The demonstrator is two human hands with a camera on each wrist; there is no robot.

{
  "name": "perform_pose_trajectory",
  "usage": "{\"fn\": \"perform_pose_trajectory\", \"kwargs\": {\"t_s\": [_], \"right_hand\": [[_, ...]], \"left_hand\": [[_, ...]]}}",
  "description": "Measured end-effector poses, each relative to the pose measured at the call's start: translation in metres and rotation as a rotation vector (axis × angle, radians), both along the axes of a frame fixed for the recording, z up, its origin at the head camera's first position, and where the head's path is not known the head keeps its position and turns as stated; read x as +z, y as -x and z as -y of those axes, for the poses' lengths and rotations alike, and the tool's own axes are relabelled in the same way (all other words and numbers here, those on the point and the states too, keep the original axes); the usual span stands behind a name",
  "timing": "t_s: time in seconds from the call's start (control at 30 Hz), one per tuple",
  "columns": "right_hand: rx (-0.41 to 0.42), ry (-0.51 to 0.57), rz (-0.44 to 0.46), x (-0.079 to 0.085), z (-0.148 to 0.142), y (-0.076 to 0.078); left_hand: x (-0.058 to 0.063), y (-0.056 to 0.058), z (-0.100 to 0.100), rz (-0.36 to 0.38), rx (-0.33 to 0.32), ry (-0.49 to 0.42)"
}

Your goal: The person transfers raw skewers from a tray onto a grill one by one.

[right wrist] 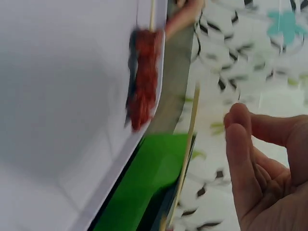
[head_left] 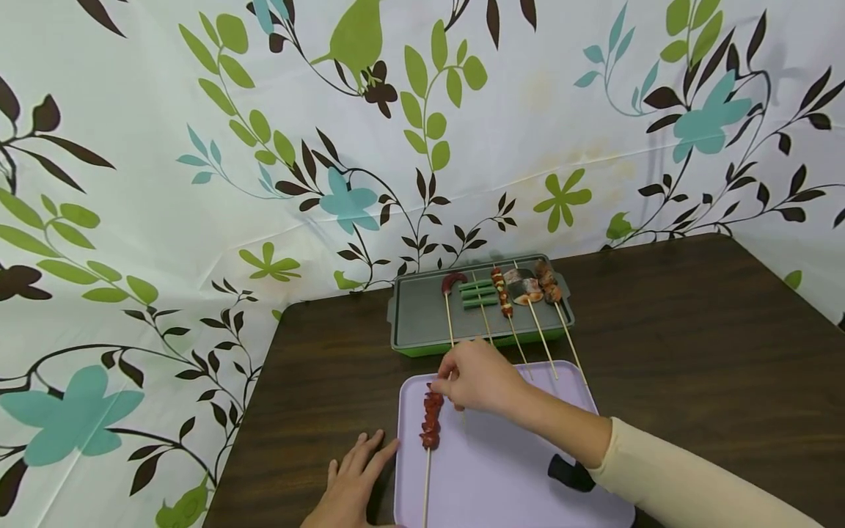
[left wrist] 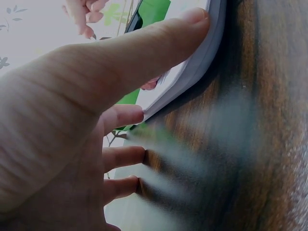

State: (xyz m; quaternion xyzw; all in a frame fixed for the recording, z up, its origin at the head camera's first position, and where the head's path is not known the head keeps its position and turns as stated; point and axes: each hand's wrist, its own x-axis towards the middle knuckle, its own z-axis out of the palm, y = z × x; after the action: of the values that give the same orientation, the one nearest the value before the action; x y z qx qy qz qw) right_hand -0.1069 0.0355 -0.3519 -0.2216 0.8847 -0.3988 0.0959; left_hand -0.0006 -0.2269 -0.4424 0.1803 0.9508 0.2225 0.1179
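My right hand (head_left: 480, 375) hangs over the upper part of a lilac tray (head_left: 502, 455). Its thumb and fingertips are drawn together at the top end of a skewer of red meat pieces (head_left: 431, 422). In the right wrist view the fingers (right wrist: 238, 144) are bent, tips meeting, with nothing visible between them; the red skewer lies apart from them on the tray. Beside the tray's left edge is my left hand (head_left: 350, 480), fingers spread over the table. Its thumb (left wrist: 159, 41) reaches across the tray's rim in the left wrist view.
Behind the tray stands a green-sided grill (head_left: 422, 312) with a grey top. Several skewers lie across it: a dark red curved piece (head_left: 452, 282), green stalks (head_left: 478, 295), red-and-white pieces (head_left: 502, 292), fish (head_left: 524, 286) and brown chunks (head_left: 548, 281). A patterned cloth (head_left: 396, 147) hangs behind the table.
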Motion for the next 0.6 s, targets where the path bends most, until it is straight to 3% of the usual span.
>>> {"fn": "perform_pose_trajectory", "kwargs": {"t_s": [0.13, 0.33, 0.6], "right_hand": [[0.085, -0.069, -0.104, -0.002, 0.009, -0.027], [0.199, -0.198, -0.11, -0.008, 0.019, -0.055], [0.209, -0.295, -0.187, -0.031, 0.028, -0.075]], "left_hand": [[-0.001, 0.0, 0.0, -0.033, -0.009, -0.006], [-0.003, -0.001, 0.0, -0.067, -0.025, -0.026], [0.0, -0.002, -0.001, -0.027, -0.009, -0.022]]}}
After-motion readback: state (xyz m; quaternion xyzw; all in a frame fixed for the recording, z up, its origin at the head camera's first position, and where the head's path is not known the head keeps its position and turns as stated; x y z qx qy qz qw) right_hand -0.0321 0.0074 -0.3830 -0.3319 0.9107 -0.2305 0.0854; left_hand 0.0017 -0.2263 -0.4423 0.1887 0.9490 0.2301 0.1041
